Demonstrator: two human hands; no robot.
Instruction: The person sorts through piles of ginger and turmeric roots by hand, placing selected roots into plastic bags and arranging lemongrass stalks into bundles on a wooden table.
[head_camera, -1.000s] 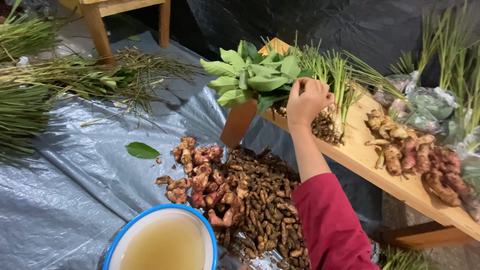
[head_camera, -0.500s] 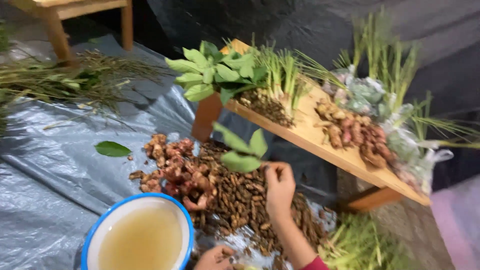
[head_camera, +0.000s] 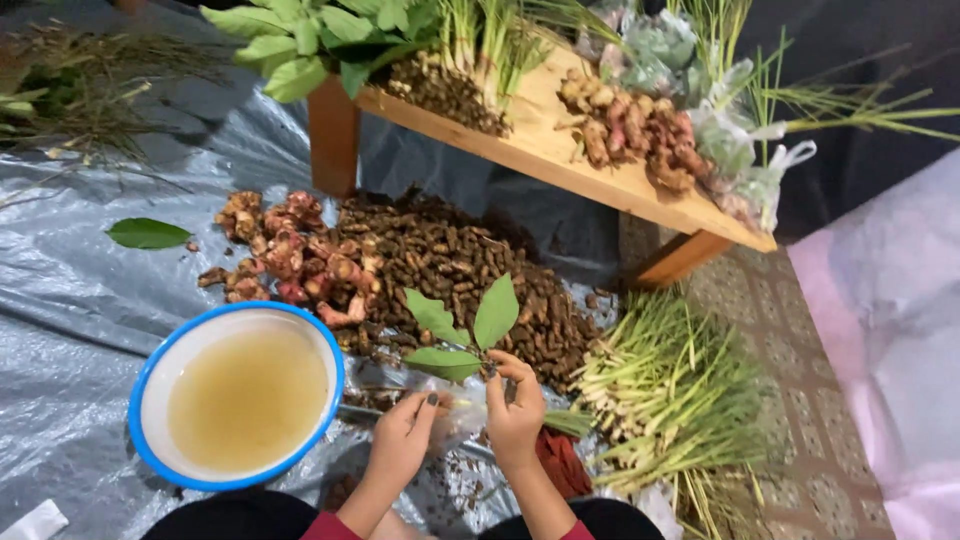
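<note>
At your far left a loose leaf (head_camera: 147, 233) lies on the grey plastic sheet (head_camera: 70, 330). Nearer you sits the blue-rimmed bowl (head_camera: 140, 395) of cloudy yellowish liquid, close beside your left hand (head_camera: 402, 443); a careless elbow or a dropped stem could tip or splash it, I judge. That left hand is loosely curled and seems to pinch a bit of clear wrapping, though whether it truly grips anything is hard to tell. Your right hand (head_camera: 513, 410) is clamped on the stem of the leafy sprig (head_camera: 462, 330), held upright over the pile of small brown roots (head_camera: 450, 270) with reddish rhizomes (head_camera: 290, 255) beside it. The thin stem could snap if you squeeze harder. To the right lie bundled lemongrass stalks (head_camera: 670, 390), and behind them the wooden desk (head_camera: 560, 155).
</note>
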